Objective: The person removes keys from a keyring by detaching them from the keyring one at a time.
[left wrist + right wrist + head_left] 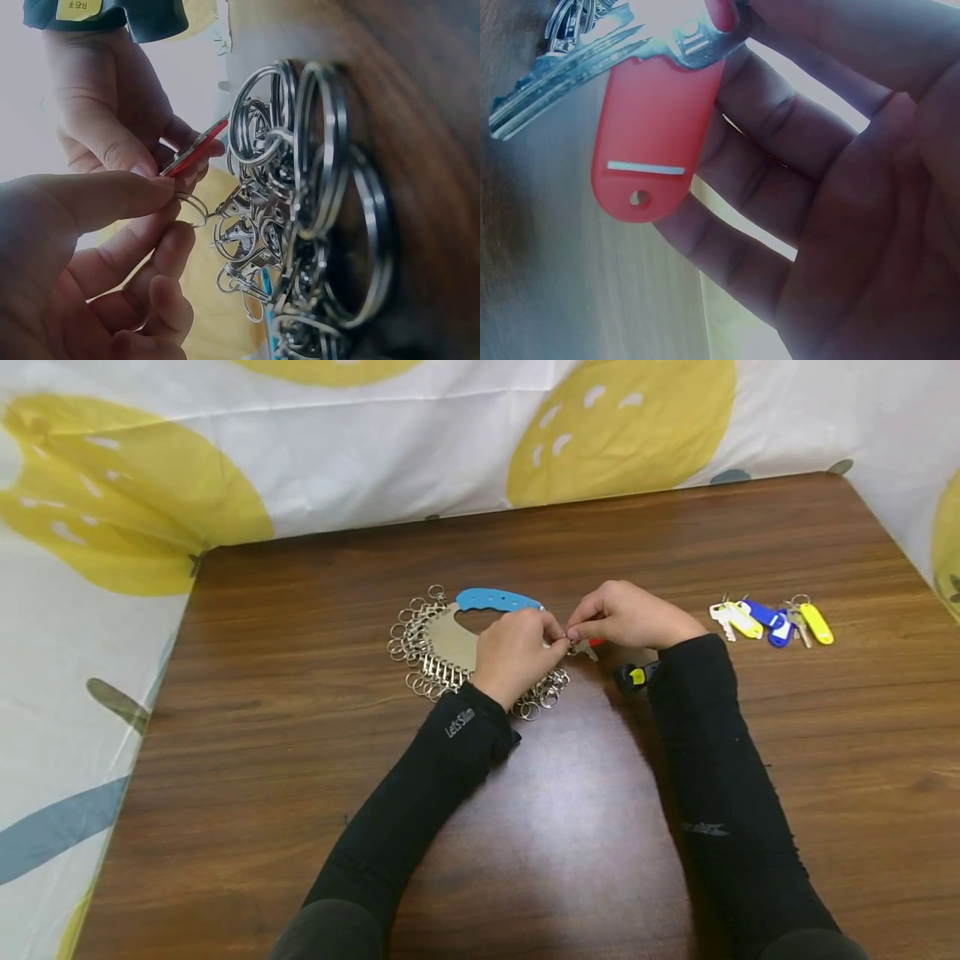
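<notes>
Left hand [513,653] pinches small ring [191,208] on key holder [442,647], steadying it; right hand [626,614] grips red-tagged key [641,142] against it.

a dark wooden table [300,793] carries a ringed metal key holder [442,647] and, apparently, tagged keys [772,621].

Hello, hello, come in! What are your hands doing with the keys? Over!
Left hand pinches a ring on the key organizer. Right hand holds the red-tagged key at it. Nothing in the way.
</notes>
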The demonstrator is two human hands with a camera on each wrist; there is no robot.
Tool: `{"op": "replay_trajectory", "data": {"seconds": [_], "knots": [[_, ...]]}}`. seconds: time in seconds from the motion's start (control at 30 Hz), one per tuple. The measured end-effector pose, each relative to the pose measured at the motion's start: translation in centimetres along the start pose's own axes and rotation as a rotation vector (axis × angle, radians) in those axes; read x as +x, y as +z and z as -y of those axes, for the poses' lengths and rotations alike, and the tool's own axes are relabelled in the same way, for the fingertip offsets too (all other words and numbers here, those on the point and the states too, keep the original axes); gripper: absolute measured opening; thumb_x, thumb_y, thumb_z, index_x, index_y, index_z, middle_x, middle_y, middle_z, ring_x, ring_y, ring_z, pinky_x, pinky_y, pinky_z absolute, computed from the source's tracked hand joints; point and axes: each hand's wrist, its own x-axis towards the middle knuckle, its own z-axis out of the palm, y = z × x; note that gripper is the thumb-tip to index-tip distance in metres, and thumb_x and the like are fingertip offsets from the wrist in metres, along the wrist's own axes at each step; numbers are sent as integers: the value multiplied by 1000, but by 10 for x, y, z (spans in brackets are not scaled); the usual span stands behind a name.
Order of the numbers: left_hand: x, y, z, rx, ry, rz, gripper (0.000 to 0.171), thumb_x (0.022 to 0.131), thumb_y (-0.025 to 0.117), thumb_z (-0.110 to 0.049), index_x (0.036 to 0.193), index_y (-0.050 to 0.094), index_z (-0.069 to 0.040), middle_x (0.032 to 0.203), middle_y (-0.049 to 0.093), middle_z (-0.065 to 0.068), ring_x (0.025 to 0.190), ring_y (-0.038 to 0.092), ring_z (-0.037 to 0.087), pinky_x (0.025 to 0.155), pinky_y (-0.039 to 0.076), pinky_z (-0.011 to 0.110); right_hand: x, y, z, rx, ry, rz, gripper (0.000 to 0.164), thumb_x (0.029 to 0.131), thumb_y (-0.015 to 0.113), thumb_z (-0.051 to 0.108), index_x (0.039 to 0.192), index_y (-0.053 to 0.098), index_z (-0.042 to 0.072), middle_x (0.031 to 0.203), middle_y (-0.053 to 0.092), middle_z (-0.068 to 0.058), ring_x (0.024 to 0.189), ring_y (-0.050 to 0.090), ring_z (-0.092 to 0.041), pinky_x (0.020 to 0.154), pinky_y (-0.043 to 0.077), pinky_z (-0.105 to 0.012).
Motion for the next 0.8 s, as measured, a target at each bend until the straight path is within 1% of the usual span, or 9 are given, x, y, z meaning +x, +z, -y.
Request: {"op": "replay_trajectory", "data": {"seconds": [0.17, 0.3, 0.4, 0.47, 0.6, 0.8], "knots": [[0, -1, 0, 6, 10, 6, 9, 87, 64, -27, 87, 72, -25, 90, 69, -8, 69, 58, 9, 52, 41, 26, 0, 0, 1, 0, -6, 0, 18, 94, 58, 11, 98, 75, 10, 100, 73, -7, 90, 65, -17, 82, 51, -35], [1, -1, 0, 59, 40, 7, 8, 87, 63, -23, 88, 71, -24, 92, 67, -8, 76, 61, 10, 58, 46, 28, 0, -1, 1, 3, -3, 9, 18, 94, 58, 12, 97, 75, 11, 101, 72, -8, 91, 64, -18, 82, 50, -36], [1, -1, 0, 110, 68, 5, 8, 88, 63, -24, 88, 71, -24, 92, 65, -8, 80, 62, 11, 60, 49, 30, 0, -2, 1, -2, 7, 11, 17, 94, 58, 12, 97, 75, 11, 100, 72, -7, 91, 64, -18, 83, 50, -36], [1, -1, 0, 128, 85, 8, 7, 88, 64, -25, 88, 71, -25, 91, 65, -7, 81, 62, 12, 61, 50, 31, 0, -2, 1, -1, 9, 15, 18, 94, 57, 11, 97, 74, 10, 101, 72, -7, 91, 63, -18, 83, 49, -36], [0, 0, 0, 124, 99, 15, 8, 89, 64, -29, 89, 72, -26, 92, 65, -7, 84, 63, 12, 62, 51, 32, -1, -1, 0, -8, 7, 14, 17, 94, 57, 11, 97, 74, 10, 101, 72, -8, 92, 63, -18, 83, 50, -37], [-1, 0, -1, 95, 104, -12, 18, 90, 61, -39, 93, 74, -27, 91, 66, -6, 77, 61, 11, 55, 47, 30, -2, -2, 1, -31, 0, -2, 18, 94, 57, 10, 99, 74, 9, 100, 72, -8, 92, 64, -18, 83, 50, -37]]}}
